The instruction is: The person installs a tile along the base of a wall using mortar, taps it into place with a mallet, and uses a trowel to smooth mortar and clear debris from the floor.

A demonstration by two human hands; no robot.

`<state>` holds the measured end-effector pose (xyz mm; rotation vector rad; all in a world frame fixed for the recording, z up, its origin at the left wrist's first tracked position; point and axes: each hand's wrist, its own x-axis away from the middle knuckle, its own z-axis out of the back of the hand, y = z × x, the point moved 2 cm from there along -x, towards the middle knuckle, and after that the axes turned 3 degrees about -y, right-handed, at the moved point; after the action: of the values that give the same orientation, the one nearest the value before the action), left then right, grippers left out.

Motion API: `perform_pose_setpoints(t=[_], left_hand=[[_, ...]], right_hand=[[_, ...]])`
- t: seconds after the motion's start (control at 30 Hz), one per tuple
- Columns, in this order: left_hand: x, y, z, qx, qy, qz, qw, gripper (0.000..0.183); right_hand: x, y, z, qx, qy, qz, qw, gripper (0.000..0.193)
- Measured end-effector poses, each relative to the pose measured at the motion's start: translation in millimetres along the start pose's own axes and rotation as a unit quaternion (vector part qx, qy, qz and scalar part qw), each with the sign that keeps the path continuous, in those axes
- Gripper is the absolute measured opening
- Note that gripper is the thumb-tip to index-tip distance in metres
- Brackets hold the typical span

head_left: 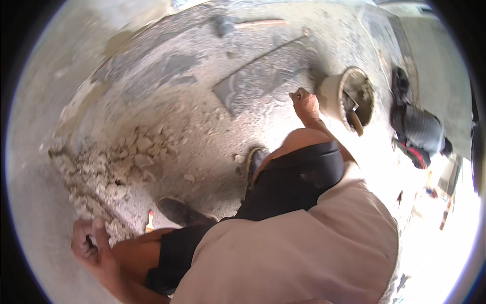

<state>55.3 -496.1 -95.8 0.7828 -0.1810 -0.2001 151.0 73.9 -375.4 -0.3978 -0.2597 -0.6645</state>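
At the lower left, next to the grey wall, is my left hand [91,245]. Its fingers curl loosely with the thumb standing apart, and I see nothing between them. Broken rubble [116,191] lies just beyond it along the wall's foot. My right hand [307,105] is closed in front of my bent right knee; whatever it may hold is hidden. Close by on its right stands a pale bucket [331,96], tilted in view, with grey material inside. A trowel [354,112] with a wooden handle rests in the bucket's mouth.
Between my shoes and the wall lies a brush [150,221] with a red and yellow handle. A grey patterned slab [248,91] with a thin rod along its edge lies ahead. Farther off is a hammer [258,23]. Dark bags or clothes [420,129] sit at the right.
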Motion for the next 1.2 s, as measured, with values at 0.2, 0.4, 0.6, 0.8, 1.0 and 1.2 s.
perform_pose_setpoints(t=[0.2, 0.4, 0.6, 0.8, 1.0, 1.2], left_hand=[[-9.2, -11.4, -9.9, -0.025, 0.014, 0.061, 0.998, 0.031], [-11.5, 6.2, -18.3, -0.065, -0.009, 0.029, 0.997, 0.025], [-16.0, -1.9, -30.6, -0.059, -0.033, -0.030, 0.997, 0.026], [-10.7, 2.7, -18.0, -0.044, -0.019, -0.025, 0.999, 0.024], [-10.3, 19.1, -24.7, -0.054, -0.004, -0.092, 0.994, 0.025], [13.3, 18.7, -0.9, -0.053, -0.034, -0.117, 0.991, 0.021]], right_hand=[[47.3, 62.4, 144.0, 0.253, 0.421, -0.062, 0.869, 0.024], [5.3, 172.1, 157.8, 0.277, -0.061, -0.342, 0.896, 0.051], [-11.5, 186.3, 156.6, 0.227, -0.118, -0.219, 0.941, 0.038], [68.4, 91.4, 187.4, 0.081, 0.009, -0.229, 0.970, 0.038], [107.1, 99.5, 23.8, -0.081, 0.205, -0.249, 0.943, 0.038], [200.8, 66.9, -9.7, -0.065, 0.191, -0.217, 0.955, 0.037]])
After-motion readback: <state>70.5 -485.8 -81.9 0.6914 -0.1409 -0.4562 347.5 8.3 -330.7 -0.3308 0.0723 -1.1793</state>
